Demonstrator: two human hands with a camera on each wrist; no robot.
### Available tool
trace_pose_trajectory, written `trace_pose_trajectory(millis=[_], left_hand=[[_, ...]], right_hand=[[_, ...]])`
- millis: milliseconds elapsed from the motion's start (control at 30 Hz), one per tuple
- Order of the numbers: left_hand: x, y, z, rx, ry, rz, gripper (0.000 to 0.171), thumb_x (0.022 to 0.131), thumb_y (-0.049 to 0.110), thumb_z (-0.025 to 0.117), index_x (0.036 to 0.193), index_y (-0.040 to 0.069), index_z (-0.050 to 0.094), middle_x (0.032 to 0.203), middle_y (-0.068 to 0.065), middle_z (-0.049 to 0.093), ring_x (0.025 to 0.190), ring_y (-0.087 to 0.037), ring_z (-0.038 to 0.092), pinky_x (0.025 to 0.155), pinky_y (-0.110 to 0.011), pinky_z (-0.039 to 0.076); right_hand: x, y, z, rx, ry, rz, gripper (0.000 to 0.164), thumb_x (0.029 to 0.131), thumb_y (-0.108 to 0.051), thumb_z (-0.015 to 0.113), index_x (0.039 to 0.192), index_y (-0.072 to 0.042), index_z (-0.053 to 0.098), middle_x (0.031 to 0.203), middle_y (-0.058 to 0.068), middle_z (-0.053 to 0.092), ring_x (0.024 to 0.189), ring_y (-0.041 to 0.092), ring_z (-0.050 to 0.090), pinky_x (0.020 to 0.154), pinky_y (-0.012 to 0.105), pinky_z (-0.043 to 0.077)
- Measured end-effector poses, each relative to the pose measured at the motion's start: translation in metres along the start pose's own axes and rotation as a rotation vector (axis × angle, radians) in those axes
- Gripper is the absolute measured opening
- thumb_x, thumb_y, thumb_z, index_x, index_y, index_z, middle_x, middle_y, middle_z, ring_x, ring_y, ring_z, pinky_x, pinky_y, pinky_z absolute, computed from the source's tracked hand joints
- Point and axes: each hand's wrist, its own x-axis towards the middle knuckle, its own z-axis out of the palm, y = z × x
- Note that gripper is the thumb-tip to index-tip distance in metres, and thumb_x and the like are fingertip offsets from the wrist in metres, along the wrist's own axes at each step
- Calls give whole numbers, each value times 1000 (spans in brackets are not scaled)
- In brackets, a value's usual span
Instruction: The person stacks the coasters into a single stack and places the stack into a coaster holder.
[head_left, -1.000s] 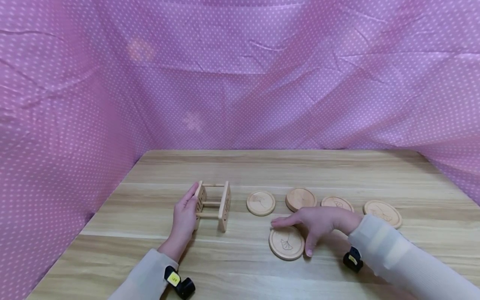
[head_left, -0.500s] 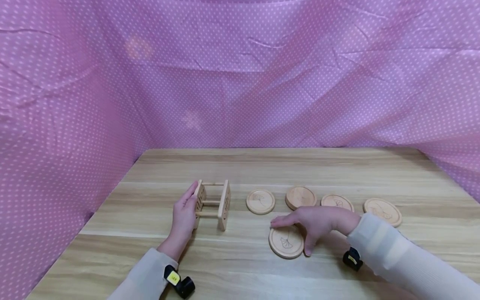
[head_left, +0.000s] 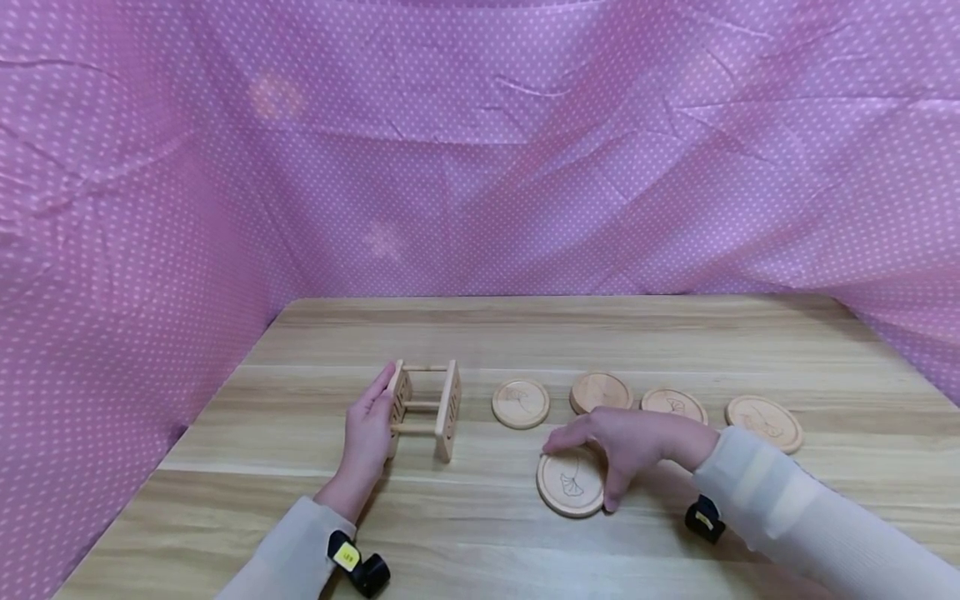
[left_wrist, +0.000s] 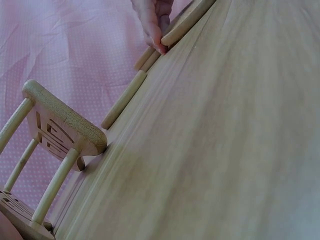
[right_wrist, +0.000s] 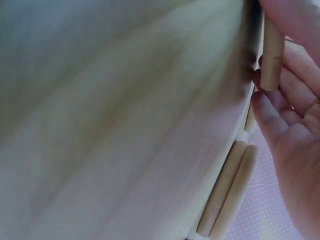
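Observation:
My left hand lies along the outer left side of a small wooden coaster rack, fingers straight against its side panel. Dowels join the rack's two slotted panels, which stand upright with nothing between them in the left wrist view. To the right, my right hand pinches the rim of a round wooden coaster engraved with a ginkgo leaf. Thumb and fingers straddle the coaster's edge in the right wrist view. The coaster is close over the table.
Behind it lie a coaster nearest the rack, a stack of coasters, a coaster partly behind the right hand, and another coaster farther right. All share the wooden table. A pink dotted cloth hangs around the back and sides.
The right hand's fingers have bent more and its thumb has drawn in against the coaster's rim. The coaster has barely shifted. The left hand and rack stay as they were.

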Motion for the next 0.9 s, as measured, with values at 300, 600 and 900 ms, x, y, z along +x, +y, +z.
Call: trace_pose_trajectory(millis=[300,600,900], left_hand=[[1,-1,-1,13,0,-3,43,98,8,33,141,10,38,148,-3,33,137,-18,27,112,-35,23],[1,-2,-1,24,14,-10,44,96,7,34,140,12,40,147,-4,34,136,-21,28,112,-36,24],[0,-1,-1,34,11,-14,44,97,9,34,140,13,39,147,-2,34,136,-19,28,113,-35,22]], right_hand=[[0,0,0,29,14,-2,87,48,-18,89,128,-18,56,129,-5,56,118,12,49,102,30,39],[-1,4,1,29,57,-58,85,48,-22,89,127,-14,56,121,-8,56,111,8,50,98,29,42],[-2,5,0,38,102,-38,84,46,-22,88,123,-13,55,115,-10,55,106,8,50,96,32,42]])
